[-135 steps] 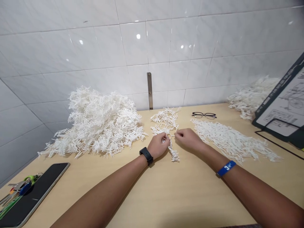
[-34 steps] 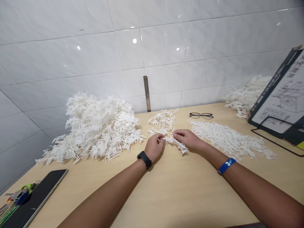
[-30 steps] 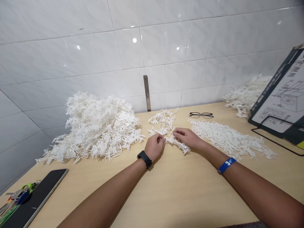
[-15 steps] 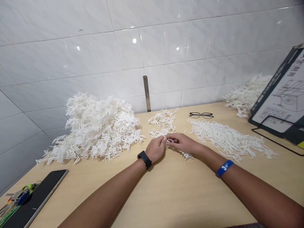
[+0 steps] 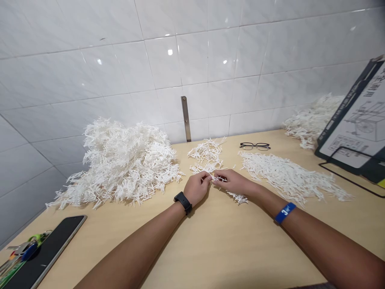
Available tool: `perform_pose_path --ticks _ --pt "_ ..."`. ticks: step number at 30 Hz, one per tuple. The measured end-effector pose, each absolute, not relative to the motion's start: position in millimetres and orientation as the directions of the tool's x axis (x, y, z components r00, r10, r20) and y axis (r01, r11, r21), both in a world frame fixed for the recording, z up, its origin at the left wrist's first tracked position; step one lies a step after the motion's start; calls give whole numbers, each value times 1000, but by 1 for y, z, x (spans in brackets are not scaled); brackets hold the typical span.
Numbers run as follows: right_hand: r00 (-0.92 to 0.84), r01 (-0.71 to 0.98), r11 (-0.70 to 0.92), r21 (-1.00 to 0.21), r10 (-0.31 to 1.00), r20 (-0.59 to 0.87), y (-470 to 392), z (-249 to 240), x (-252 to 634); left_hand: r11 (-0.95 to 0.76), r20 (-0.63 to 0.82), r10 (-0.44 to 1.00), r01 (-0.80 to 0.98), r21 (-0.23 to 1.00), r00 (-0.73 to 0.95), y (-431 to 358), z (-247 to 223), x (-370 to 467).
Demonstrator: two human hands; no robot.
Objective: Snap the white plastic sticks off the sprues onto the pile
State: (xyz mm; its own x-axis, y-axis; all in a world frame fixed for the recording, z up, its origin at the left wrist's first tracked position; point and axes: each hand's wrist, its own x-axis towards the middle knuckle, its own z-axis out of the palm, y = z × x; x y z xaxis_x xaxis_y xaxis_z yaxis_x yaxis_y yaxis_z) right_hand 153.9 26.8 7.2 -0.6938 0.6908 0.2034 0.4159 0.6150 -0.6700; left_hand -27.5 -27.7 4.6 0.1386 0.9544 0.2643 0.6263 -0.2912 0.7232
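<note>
Strand (image 5: 238, 198) is extending over the desk (image 5: 192, 249) from the left hand (image 5: 195, 188), whose fingers (image 5: 207, 179) are pinching it, to beneath the right hand (image 5: 234, 181), whose grip is not showing clearly. Light pressure is probably serving best.

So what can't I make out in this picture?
All in the head view:
Any join between the white tuft and the white strands: hidden by the right hand.
Part of the far white pile: hidden behind the printed panel.
The panel's right side: cut off by the right edge; its small print is too small.
Phone: cut off by the bottom edge.
Wristband: lettering beside the 3 is too small.
</note>
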Motion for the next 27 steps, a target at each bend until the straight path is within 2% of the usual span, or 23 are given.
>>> perform_pose_path --ticks 8,14,18,27 --pt "-697 388 581 -716 693 184 29 5 155 -258 275 959 602 756 66 -27 3 -28" --pt "-717 338 586 -736 667 202 28 6 155 -268 217 963 636 723 158 -29 4 -26" --pt "-725 321 592 -739 656 211 28 6 155 -302 236 953 646 701 189 -28 2 -27" --pt "-718 386 608 -694 670 188 27 6 154 -316 252 948 644 697 192 -27 1 -28"
